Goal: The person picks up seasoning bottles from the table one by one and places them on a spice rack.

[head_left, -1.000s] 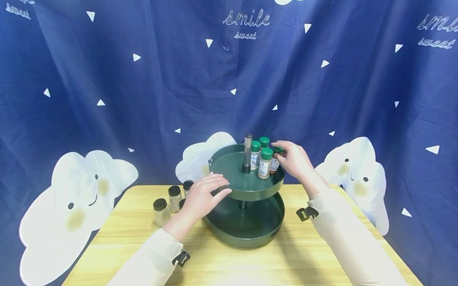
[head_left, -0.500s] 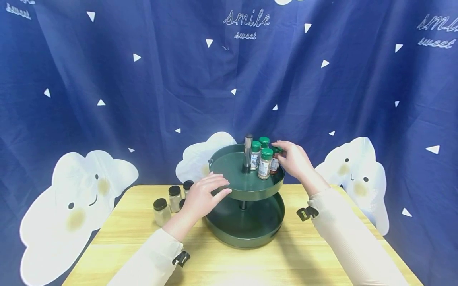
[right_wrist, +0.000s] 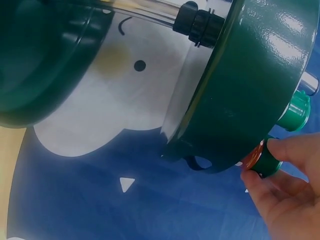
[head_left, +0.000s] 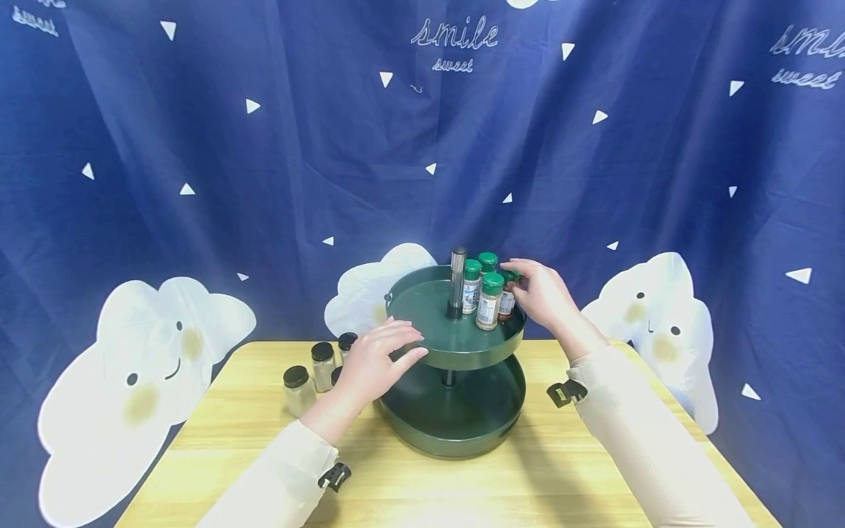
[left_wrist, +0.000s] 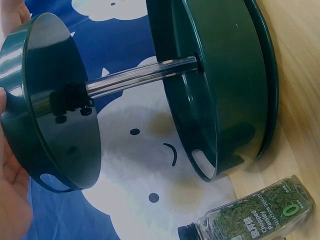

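red-filled jar (head_left: 506,306): inside the upper tier (head_left: 475,359), close to its right wall, just beside the front green-capped jar (head_left: 488,312), and close to upright.
right hand (head_left: 543,295): thumb and fingers pinch the jar's green cap (right_wrist: 268,164), reaching in over the wall.
left hand (head_left: 370,363): fingers loosely extended, thumb set apart, at the left side of the upper tier; how firmly they press on the rim, if at all, i cannot tell from these angles.
last second: a small change only. the red-filled jar's cap leaned a little toward the right hand and now sits more squarely over its body; both hands and the other jars look the same.
what that means: the base seems settled on the tier, so setting this jar down looks close to complete, though the pinch is not yet let go.
green-capped company: a middle jar (head_left: 471,290) next to the metal post (head_left: 458,279), and a rear jar (head_left: 488,261) partly hidden.
lower tier (head_left: 455,446): round, under the upper one, resting on the wooden table (head_left: 172,477).
black-capped jars (head_left: 299,392): grouped on the table left of the stand, partly behind the left hand; the parsley jar (left_wrist: 262,212) stands near the lower tier.
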`<state>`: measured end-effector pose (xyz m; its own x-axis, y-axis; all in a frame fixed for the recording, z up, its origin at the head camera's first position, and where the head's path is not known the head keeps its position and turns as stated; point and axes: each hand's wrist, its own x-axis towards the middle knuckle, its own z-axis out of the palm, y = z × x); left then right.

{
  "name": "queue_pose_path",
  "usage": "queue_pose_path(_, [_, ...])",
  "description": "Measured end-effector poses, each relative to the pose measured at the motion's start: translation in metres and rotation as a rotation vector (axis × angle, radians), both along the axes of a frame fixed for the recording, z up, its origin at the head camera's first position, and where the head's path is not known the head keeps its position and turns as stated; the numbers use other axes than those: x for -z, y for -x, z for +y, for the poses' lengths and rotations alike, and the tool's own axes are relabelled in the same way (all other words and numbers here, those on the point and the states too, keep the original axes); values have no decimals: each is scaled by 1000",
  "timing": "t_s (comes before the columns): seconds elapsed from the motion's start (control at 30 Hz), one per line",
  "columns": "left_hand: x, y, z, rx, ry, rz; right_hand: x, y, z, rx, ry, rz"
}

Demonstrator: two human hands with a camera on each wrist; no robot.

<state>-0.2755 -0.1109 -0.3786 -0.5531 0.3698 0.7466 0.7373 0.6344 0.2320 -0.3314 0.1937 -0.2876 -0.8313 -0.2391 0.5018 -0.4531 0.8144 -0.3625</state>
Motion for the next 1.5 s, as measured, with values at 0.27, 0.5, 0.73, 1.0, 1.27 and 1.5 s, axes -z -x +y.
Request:
queue_pose_path(0.27, [3, 1, 0, 1, 3, -2, 0, -1, 1, 2, 2, -9])
queue_pose_path(0.5, [4, 3, 0, 6, -3, 21, -1, -3, 4, 4, 21, -11])
queue_pose_path(0.73, [4, 2, 0, 16, -5, 28, -2, -10, 6, 17, 40, -23])
queue_pose_path(1.0, [3, 1, 0, 5, -4, 22, -3, -19, 8, 21, 34, 45])
queue_pose_path(1.27, [3, 0, 0, 2, -2, 11, -1, -27, 12, 14, 67, 68])
queue_pose_path(1.5, [2, -1, 0, -2, 2, 6, 1, -32, 16, -3, 88, 96])
